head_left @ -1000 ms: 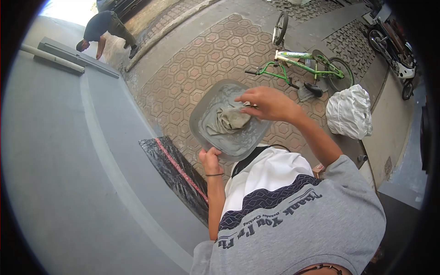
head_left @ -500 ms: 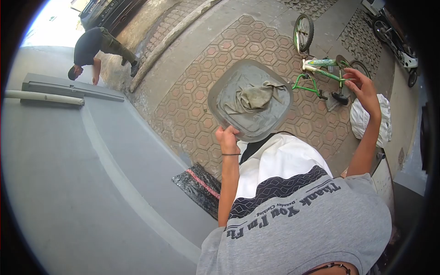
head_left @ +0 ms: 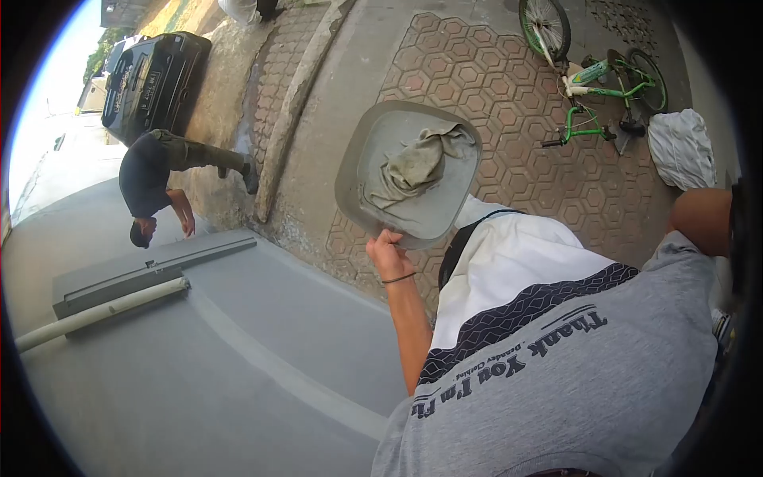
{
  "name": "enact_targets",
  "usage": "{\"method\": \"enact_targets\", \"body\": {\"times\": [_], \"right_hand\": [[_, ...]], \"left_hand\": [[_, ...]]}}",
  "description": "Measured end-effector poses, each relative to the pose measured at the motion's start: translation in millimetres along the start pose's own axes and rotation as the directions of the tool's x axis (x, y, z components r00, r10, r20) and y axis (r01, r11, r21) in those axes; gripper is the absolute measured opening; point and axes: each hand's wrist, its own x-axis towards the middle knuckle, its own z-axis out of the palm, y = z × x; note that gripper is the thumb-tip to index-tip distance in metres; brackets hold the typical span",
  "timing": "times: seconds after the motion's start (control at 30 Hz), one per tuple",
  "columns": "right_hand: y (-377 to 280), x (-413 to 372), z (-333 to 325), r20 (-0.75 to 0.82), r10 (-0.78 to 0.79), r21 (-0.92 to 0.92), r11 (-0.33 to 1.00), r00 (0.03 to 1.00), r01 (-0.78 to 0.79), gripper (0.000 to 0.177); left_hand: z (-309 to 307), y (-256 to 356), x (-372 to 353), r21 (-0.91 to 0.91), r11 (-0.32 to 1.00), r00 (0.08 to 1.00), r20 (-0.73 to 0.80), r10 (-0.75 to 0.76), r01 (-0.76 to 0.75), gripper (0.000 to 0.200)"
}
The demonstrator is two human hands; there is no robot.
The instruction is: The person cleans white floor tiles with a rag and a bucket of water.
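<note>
My left hand (head_left: 389,253) grips the near rim of a grey, rounded-square basin (head_left: 350,171). A crumpled, damp-looking grey-green cloth (head_left: 417,165) lies inside it, draped toward the far right side. The basin is held in front of my white and grey shirt, above the paving. Of my right arm only the upper part shows at the right edge; the right hand is out of the frame.
A grey wall (head_left: 262,318) with a pipe (head_left: 119,306) and ledge (head_left: 159,270) fills the left. Another person (head_left: 147,179) bends beside it, near a dark car (head_left: 155,83). A green bicycle (head_left: 600,89) and white sack (head_left: 682,149) lie at the right.
My right hand, raised with fingers spread before, has left the view. The view has shifted, bringing more of the car in. The basin with the cloth sits slightly further left.
</note>
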Motion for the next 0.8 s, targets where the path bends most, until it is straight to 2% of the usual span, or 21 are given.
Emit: {"method": "enact_targets", "body": {"times": [0.07,0.13,0.23,0.3,0.4,0.5,0.6,0.67,0.7,0.8], "right_hand": [[20,18,62,-0.017,-0.039,0.047,0.998,0.999,0.040,0.033],[47,40,126,-0.028,-0.058,0.095,0.994,0.998,0.060,0.032],[87,80,214,-0.051,-0.097,0.169,0.980,0.994,0.105,0.032],[114,102,270,-0.063,-0.098,0.203,0.973,0.993,0.109,0.032],[148,138,353,-0.072,-0.139,0.261,0.953,0.988,0.154,0.032],[185,164,439,-0.068,-0.140,0.294,0.943,0.988,0.154,0.032],[215,188,522,-0.038,-0.180,0.272,0.945,0.983,0.184,0.032],[229,204,576,-0.007,-0.203,0.239,0.951,0.979,0.198,0.032],[237,210,605,-0.002,-0.204,0.222,0.954,0.979,0.200,0.032],[264,237,687,0.000,-0.233,0.211,0.951,0.973,0.227,0.032]], "left_hand": [[-19,30,59,0.013,0.999,0.999,-0.010,0.033,-0.033,0.039],[-30,68,103,0.021,0.999,0.999,-0.012,0.030,-0.029,0.042],[-31,133,179,-0.036,0.999,1.000,-0.004,0.025,-0.025,0.038],[-39,185,223,0.082,0.996,0.991,-0.134,0.028,-0.017,0.035],[-42,253,282,-0.038,0.995,0.989,-0.120,0.087,-0.092,0.031],[-77,297,368,-0.094,0.987,0.986,-0.120,0.120,-0.131,0.031],[-92,345,450,-0.123,0.985,0.987,-0.116,0.111,-0.125,0.020],[-110,371,516,-0.059,0.994,0.979,-0.189,0.079,-0.092,0.018],[-110,389,543,-0.054,0.996,0.985,-0.158,0.064,-0.073,0.018],[-115,452,625,-0.163,0.983,0.984,-0.170,0.057,-0.085,0.018]]}}
